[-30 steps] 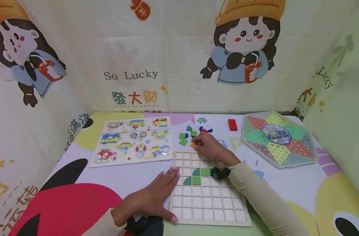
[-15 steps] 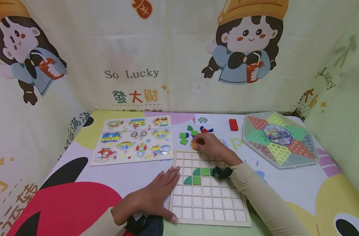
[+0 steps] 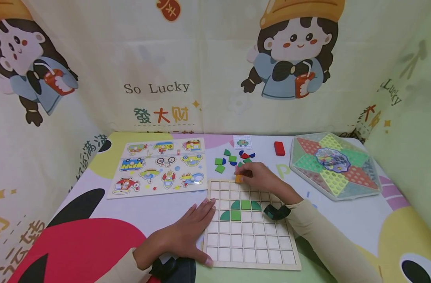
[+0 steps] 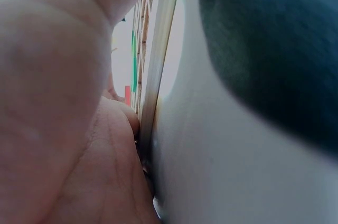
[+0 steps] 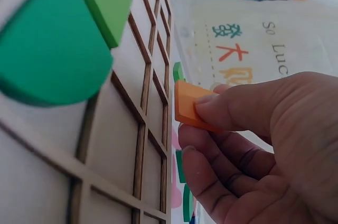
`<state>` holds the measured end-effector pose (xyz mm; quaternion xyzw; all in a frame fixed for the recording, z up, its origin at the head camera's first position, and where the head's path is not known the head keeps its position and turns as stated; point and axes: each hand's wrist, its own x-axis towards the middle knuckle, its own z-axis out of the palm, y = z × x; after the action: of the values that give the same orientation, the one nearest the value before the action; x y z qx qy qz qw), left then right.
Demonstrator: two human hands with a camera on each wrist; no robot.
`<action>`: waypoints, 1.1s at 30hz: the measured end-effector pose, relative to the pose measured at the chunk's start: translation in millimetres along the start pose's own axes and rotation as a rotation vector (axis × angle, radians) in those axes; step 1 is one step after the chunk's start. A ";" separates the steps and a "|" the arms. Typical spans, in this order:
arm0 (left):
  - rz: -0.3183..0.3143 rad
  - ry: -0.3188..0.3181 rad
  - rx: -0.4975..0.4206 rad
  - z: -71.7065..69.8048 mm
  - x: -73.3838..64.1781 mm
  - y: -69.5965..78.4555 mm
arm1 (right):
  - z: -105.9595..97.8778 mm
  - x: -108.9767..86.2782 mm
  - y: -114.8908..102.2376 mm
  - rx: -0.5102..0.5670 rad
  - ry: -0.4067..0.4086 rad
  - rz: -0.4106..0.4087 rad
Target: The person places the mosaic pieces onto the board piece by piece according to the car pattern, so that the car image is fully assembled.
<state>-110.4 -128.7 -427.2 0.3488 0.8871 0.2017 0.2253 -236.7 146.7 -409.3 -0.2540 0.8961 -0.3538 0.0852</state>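
My right hand (image 3: 259, 177) pinches an orange square tile (image 5: 191, 102) between thumb and fingers, just beyond the far edge of a wooden grid board (image 3: 252, 253). Spread flat, my left hand (image 3: 187, 232) rests along the board's left edge, fingertips and thumb touching the frame. In the grid lie two light green square tiles (image 3: 235, 215) and three dark green quarter-round tiles (image 3: 225, 215). Past the board, several loose pieces are scattered, among them green squares (image 3: 220, 169), blue quarter-rounds (image 3: 241, 153) and a red piece (image 3: 245, 156). The right hand partly hides some of them.
A small pattern card (image 3: 242, 142) lies behind the loose pieces. At the left is a vehicle puzzle board (image 3: 155, 184). A red block (image 3: 279, 148) and a hexagonal game box (image 3: 336, 165) stand at the right. A printed curtain (image 3: 215, 70) closes off the back.
My right hand has drawn slightly right and toward me with the orange tile, uncovering a dark green quarter-round on the board. The left hand has stayed in place.
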 end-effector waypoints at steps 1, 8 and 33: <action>0.002 -0.001 -0.001 -0.3 -0.1 0.1 | -0.4 -2.2 -0.4 -0.001 -0.002 -0.008; 0.004 0.000 -0.009 1.0 -0.2 -0.8 | -0.4 -18.6 -5.8 0.019 -0.052 -0.072; -0.003 -0.005 0.000 1.7 1.1 0.4 | 4.5 -65.8 -17.1 0.133 -0.219 -0.085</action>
<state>-110.0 -127.3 -428.7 0.3480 0.8870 0.2006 0.2279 -172.1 167.4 -402.8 -0.3229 0.8444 -0.3859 0.1841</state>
